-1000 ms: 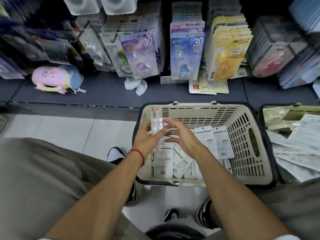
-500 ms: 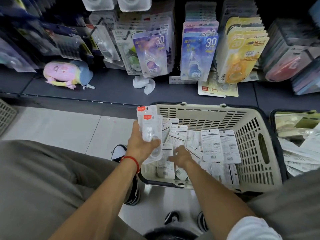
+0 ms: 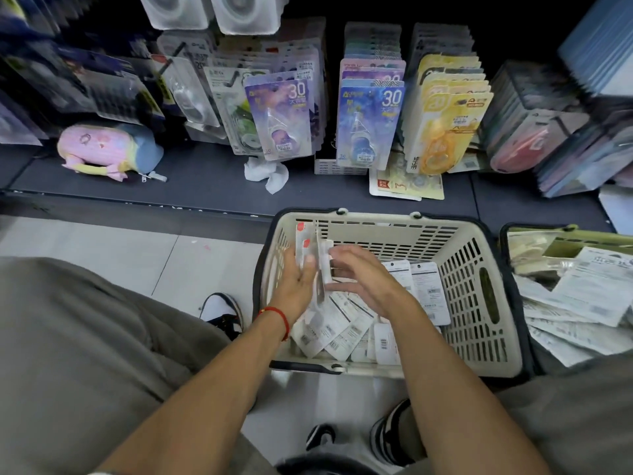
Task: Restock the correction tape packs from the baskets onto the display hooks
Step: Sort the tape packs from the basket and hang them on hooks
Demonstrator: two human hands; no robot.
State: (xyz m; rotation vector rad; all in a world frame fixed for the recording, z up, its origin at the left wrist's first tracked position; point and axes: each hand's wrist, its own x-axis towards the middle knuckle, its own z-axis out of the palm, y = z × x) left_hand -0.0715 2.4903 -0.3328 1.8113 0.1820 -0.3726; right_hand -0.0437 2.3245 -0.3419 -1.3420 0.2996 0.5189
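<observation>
A cream plastic basket [image 3: 479,279] on the floor holds several white correction tape packs [image 3: 342,330], most lying label side up. My left hand [image 3: 294,286] grips a small upright stack of packs with red tags [image 3: 303,243] over the basket's left side. My right hand [image 3: 366,279] is pressed against that stack from the right, its fingers curled round a pack at the stack's edge. Above the basket, rows of correction tape packs hang on display hooks: purple [image 3: 281,121], blue [image 3: 370,128] and yellow [image 3: 448,128].
A second basket [image 3: 561,234] with paper-backed packs stands at the right. On the dark shelf base lie a pastel plush toy [image 3: 106,149], a crumpled tissue [image 3: 267,173] and loose yellow packs [image 3: 404,186]. My knees and shoes frame the tiled floor.
My right hand has come up out of the basket with a pack and joined it to the stack. My left hand has turned the stack edge-on and shifted it over the basket.
</observation>
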